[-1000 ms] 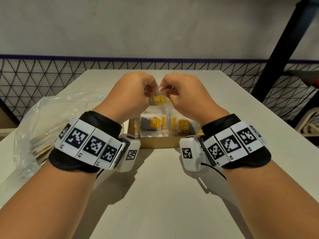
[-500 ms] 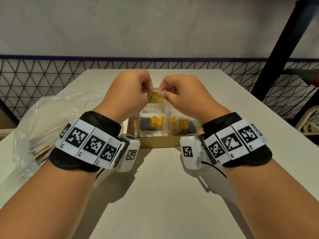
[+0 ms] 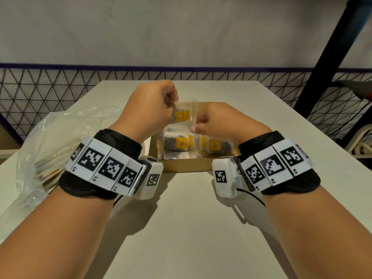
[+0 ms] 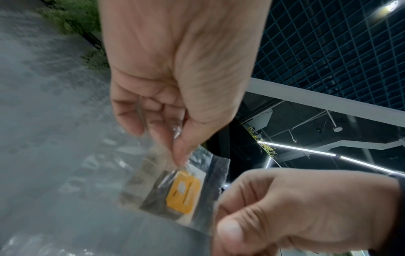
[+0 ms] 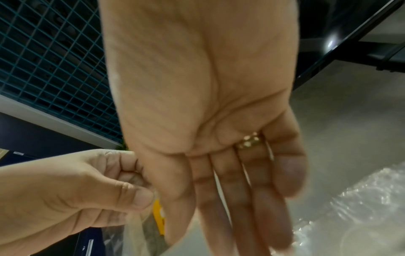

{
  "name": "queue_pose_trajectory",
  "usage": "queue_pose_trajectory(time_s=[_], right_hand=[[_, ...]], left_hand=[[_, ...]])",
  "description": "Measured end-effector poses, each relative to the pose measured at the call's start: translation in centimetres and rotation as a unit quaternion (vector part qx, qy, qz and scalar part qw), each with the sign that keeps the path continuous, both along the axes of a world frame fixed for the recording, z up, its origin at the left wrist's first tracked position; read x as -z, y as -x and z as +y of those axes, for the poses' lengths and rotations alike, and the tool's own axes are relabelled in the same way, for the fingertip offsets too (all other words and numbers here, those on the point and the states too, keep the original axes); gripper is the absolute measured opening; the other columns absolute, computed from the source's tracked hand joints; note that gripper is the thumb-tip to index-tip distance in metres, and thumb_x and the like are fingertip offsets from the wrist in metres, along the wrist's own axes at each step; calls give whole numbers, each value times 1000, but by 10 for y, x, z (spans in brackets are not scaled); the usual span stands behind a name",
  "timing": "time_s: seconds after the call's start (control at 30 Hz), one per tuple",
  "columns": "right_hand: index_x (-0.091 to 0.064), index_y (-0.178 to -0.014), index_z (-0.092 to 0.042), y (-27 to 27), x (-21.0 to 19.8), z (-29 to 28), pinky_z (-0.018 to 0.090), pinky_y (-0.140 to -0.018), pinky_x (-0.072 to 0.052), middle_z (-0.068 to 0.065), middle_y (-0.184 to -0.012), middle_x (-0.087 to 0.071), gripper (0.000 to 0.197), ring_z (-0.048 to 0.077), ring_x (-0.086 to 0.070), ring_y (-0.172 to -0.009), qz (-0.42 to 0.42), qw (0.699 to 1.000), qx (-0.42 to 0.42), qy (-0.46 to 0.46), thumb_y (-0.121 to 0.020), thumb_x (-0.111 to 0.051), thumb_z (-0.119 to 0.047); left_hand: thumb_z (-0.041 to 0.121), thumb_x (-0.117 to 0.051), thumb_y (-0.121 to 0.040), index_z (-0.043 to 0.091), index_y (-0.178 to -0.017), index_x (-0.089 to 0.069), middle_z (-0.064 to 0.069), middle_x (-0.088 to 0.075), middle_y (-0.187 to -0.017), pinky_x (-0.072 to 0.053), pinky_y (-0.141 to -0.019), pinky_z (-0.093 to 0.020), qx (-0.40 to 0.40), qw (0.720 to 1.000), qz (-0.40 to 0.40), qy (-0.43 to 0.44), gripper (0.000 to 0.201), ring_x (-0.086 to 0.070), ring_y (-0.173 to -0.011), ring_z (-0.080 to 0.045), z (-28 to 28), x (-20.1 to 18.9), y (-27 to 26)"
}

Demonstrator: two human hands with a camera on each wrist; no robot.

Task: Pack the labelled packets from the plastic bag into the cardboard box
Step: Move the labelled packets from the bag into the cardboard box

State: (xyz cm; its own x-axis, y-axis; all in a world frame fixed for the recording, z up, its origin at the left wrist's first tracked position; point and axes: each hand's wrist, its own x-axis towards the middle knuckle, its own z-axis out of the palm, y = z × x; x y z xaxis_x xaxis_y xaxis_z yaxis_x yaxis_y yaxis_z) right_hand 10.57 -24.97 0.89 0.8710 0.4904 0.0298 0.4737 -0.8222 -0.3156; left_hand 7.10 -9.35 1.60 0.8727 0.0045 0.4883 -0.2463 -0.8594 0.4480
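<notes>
Since the earlier frame my left hand (image 3: pixel 150 109) has lifted a little and my right hand (image 3: pixel 219 122) has dropped and drawn back, so the packet (image 3: pixel 182 116) between them now hangs tilted, its yellow label showing more fully.

Grip, left: thumb and forefinger pinch the packet's top corner; clear in the left wrist view (image 4: pixel 181 188). Grip, right: from the head view and left wrist view the thumb and forefinger seem to pinch the opposite edge, but the right wrist view shows the other fingers (image 5: pixel 252 199) hanging long and loose. I judge it a light pinch.

Packet sits in the air above the cardboard box (image 3: pixel 185 165), over its far half. Two or more labelled packets (image 3: pixel 181 142) already lie flat in the box, side by side.

Risks, as I judge them: the film is slick and the pinches are small, so a slip at either corner would swing the packet sideways and it could land across the box's far wall, not flat. Pulling the hands apart could stretch or tear the film. Laying it down carelessly could nudge the packed ones.

Plastic bag (image 3: pixel 60 137) lies left of the box, crumpled, more packets dimly visible inside.

Desk (image 3: pixel 181 228): pale, smooth, matte. Beyond the box: black wire mesh fence, grey wall; right of the box, a dark slanted post.
</notes>
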Motion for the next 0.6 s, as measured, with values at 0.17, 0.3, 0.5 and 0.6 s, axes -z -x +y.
queue_pose_trajectory(time_s=[0.17,0.3,0.5,0.6], right_hand=[[-67,-102,-17,9,-1,1,27,-73,-36,-12,-75,-51,40,10,-49,-80,141,983,-43,106,-95,-41,-47],[-57,-125,-19,18,-5,4,31,-93,-33,-7,-112,-58,55,19,-47,-111,173,966,-79,176,-94,-28,-55],[-46,-136,-16,20,-4,5,33,-108,-25,3,-145,-41,67,20,-36,-133,192,954,-78,214,-92,-18,-59],[-44,-138,-16,19,-2,6,36,-111,-23,5,-145,-41,72,21,-36,-134,208,949,-72,225,-90,-16,-62]], left_hand=[[4,-57,-85,15,-98,-60,3,-61,-85,-43,-70,-24,-19,1000,1,-4,18,-57,-79,-14,2,1,-1],[2,-54,-84,17,-100,-57,4,-60,-84,-48,-76,-27,-14,1000,11,2,22,-59,-82,-15,1,0,0],[-5,-49,-81,16,-83,-53,-7,-66,-87,-54,-77,-36,23,999,33,-9,21,-62,-85,-23,3,0,2],[-11,-48,-80,17,-74,-58,-6,-66,-88,-49,-67,-23,34,994,86,-61,30,-62,-87,-23,2,0,0]])
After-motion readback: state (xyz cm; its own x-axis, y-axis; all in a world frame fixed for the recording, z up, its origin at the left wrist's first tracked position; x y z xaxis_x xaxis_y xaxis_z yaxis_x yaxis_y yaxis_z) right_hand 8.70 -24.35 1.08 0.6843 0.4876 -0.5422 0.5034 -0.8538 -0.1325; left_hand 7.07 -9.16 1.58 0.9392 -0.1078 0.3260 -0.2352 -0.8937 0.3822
